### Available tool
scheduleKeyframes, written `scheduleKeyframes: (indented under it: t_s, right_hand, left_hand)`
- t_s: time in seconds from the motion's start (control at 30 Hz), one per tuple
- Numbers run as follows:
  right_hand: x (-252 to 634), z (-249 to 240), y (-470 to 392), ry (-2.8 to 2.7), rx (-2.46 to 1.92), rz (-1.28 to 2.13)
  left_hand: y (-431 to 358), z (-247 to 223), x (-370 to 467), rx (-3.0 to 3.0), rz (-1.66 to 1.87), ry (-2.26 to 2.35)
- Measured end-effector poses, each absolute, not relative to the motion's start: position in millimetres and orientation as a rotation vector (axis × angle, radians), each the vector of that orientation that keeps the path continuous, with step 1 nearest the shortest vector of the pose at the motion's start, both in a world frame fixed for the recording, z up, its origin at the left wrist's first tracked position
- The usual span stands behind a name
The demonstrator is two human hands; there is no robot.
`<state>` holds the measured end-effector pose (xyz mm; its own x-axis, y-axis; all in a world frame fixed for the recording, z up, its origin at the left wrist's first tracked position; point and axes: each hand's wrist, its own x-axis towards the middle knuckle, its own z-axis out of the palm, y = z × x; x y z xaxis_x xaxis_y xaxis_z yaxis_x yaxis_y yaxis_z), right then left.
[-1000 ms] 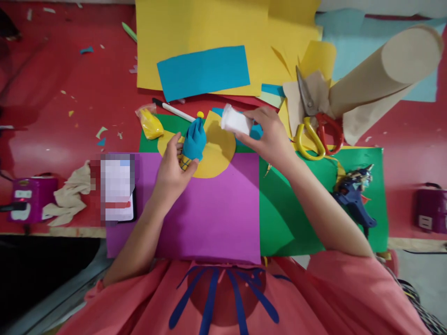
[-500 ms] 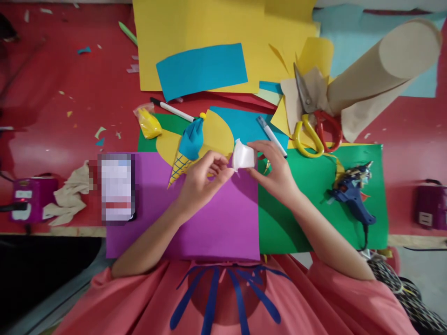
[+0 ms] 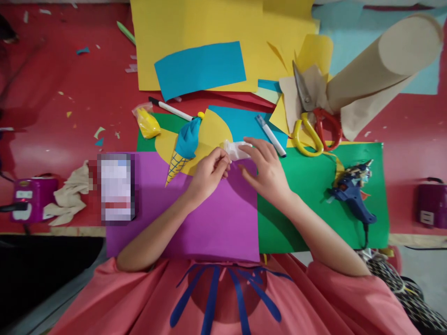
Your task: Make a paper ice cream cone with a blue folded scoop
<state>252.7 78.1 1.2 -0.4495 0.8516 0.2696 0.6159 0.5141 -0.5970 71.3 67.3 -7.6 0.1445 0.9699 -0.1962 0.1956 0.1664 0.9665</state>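
A small white plastic packet (image 3: pixel 238 151) is between my hands, above the seam of the purple and green sheets. My left hand (image 3: pixel 211 172) is closed in a pinch at its left end. With its fingers apart, my right hand (image 3: pixel 263 163) is at the packet's right end; whether a fingertip touches it I cannot tell. Left of them lies a paper ice cream cone (image 3: pixel 187 142) with a blue twisted top, a yellow ball at the tip and a blue-lined yellow cone. Beneath it is a yellow paper piece (image 3: pixel 214 128).
A clear bag of yellow clay (image 3: pixel 148 123) and a marker (image 3: pixel 171 109) lie beyond the cone. Scissors (image 3: pixel 307 109), another marker (image 3: pixel 272 137) and a glue gun (image 3: pixel 354 195) are on the right, by a rolled beige sheet (image 3: pixel 366 74). A phone (image 3: pixel 116 186) lies left.
My right hand's fingers have opened from around the white packet. My left hand has closed at its left end, and the packet has shifted slightly left and away from me.
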Motion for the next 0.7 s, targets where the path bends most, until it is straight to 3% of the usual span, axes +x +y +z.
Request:
scheduleKeyframes:
  t_s: [0.23,0.7]
  right_hand:
    - [247,-12,105,-2.364,-1.255,0.578]
    - [260,-1,82,-2.251,-1.112,0.676]
  left_hand:
    - [70,-7,63,1.122,0.962,1.328]
    - [68,2,61,1.413,0.730,1.289]
